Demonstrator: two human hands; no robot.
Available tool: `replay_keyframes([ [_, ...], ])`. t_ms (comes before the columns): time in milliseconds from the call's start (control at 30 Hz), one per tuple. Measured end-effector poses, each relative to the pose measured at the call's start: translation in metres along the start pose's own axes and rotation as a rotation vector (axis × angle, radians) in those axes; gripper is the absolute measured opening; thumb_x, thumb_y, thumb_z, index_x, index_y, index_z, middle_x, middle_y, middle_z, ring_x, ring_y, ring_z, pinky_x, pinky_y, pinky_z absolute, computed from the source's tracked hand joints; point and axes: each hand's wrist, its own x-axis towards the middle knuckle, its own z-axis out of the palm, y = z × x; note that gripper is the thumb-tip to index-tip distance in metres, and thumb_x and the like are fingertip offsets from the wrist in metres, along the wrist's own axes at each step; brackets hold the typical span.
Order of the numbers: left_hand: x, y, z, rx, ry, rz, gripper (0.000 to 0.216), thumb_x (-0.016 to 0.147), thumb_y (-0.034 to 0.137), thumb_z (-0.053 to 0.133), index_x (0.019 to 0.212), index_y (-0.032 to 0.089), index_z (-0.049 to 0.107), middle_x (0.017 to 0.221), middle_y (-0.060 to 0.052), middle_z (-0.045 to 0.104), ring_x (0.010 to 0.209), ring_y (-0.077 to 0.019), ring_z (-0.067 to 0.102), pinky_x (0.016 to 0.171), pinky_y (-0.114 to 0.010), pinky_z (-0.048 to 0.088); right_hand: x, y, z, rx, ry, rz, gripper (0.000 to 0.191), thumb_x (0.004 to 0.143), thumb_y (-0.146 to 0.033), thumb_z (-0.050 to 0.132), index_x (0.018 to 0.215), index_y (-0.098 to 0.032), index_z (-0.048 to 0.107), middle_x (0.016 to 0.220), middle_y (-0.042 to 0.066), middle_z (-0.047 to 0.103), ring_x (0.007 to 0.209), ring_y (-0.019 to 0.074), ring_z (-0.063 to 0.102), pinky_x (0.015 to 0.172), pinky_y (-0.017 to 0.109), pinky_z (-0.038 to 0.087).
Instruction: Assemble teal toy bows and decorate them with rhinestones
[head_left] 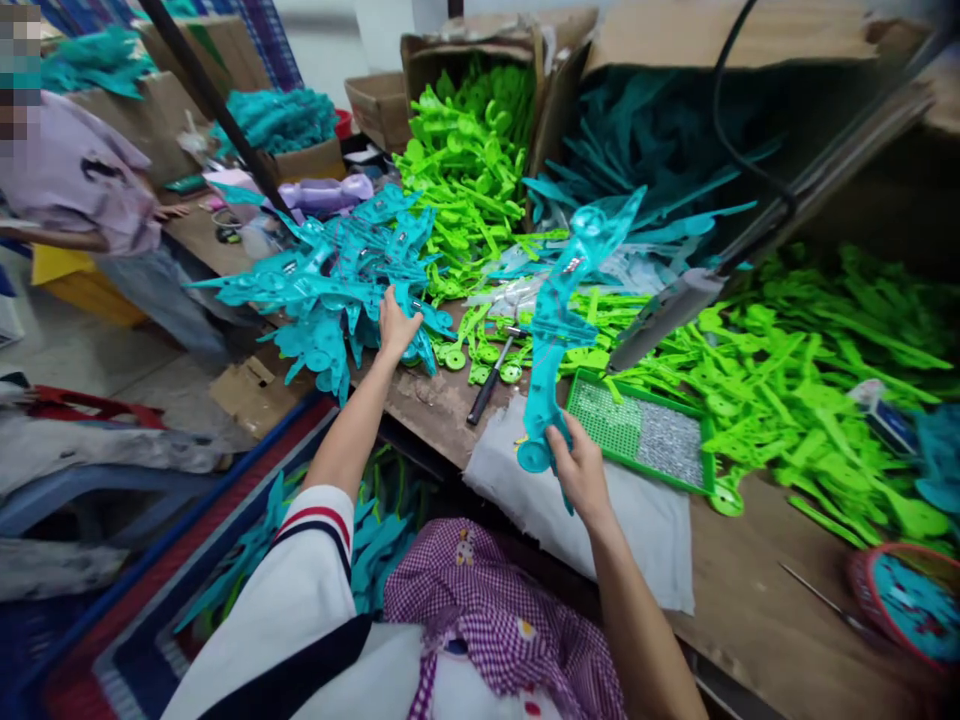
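Note:
My right hand (581, 470) is closed round the lower end of a long turquoise plastic part (551, 350), held upright above a grey cloth (510, 480). This part has a round disc at its bottom and a pointed, wing-like top. At the near side of a heap of similar turquoise parts (330, 265), my left hand (397, 328) grips the edge of one piece, its thumb pointing right; some of its fingers are hidden. Between my hands, a hammer (493, 378) lies on the bench. A green tray (709, 455) of small metal pieces stands beside my right hand.
Lime-green plastic parts (810, 400) spread across the bench, with more spilling from a cardboard box (416, 60). A lamp arm (675, 310) slants in from the right. Near the right edge are a screwdriver (814, 585) and a red-rimmed basket (859, 590). Another person (97, 180) stands at far left.

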Motion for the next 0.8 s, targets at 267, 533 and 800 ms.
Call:
replay_keyframes([
  [267, -0.024, 0.02, -0.009, 0.104, -0.028, 0.078, 0.063, 0.075, 0.035, 0.075, 0.131, 0.014, 0.055, 0.143, -0.026, 0.041, 0.142, -0.0461, 0.038, 0.118, -0.061, 0.031, -0.057, 0.023, -0.013, -0.14, -0.145, -0.156, 0.037, 0.094, -0.038, 0.049, 0.122, -0.023, 0.068, 0.113, 0.009, 0.077, 0.094, 0.0259, 0.075, 0.078, 0.037, 0.061],
  [533, -0.115, 0.093, -0.059, -0.529, -0.694, 0.168, 0.102, 0.084, 0.089, 0.002, 0.114, 0.018, 0.069, 0.098, -0.014, 0.068, 0.117, -0.0349, 0.063, 0.093, -0.052, 0.054, -0.09, 0.003, -0.036, -0.157, -0.243, -0.327, 0.036, 0.098, -0.027, 0.048, 0.127, -0.027, 0.067, 0.115, 0.006, 0.077, 0.094, 0.022, 0.077, 0.08, 0.033, 0.063],
  [800, -0.232, 0.076, -0.117, -0.475, -1.217, 0.045, 0.058, 0.077, 0.077, 0.064, 0.083, 0.02, 0.074, 0.067, -0.004, 0.068, 0.056, -0.0167, 0.06, 0.055, -0.03, 0.049, -0.142, 0.043, -0.12, -0.252, -0.243, -0.057, 0.034, 0.095, -0.038, 0.054, 0.122, -0.029, 0.073, 0.113, 0.007, 0.078, 0.1, 0.0276, 0.076, 0.084, 0.039, 0.064],
])
